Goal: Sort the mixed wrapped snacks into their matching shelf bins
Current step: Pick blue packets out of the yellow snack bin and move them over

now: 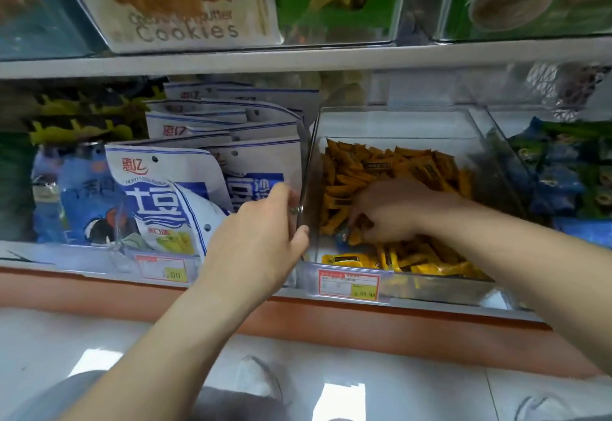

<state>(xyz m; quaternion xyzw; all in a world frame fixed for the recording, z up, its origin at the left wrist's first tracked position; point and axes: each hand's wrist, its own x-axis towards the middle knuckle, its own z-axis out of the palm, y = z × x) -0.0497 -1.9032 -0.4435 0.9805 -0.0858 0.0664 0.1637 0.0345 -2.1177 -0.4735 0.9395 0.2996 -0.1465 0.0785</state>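
Note:
A clear plastic bin (pixel 477 142) on the middle shelf holds several orange and yellow wrapped snack sticks (pixel 397 169). My left hand (pixel 261 232) grips the bin's left front wall, thumb on its edge. My right hand (pixel 394 212) is down inside the bin, fingers curled among the orange sticks. A small blue wrapped snack (pixel 341 238) lies just under its fingertips; whether the fingers hold it I cannot tell.
White-and-blue snack bags (pixel 212 142) fill the section left of the bin. A bin of blue and green wrapped snacks (pixel 563 169) stands to the right. Price tags (pixel 347 283) hang on the shelf's front rail. Cookie boxes (pixel 172 0) sit on the upper shelf.

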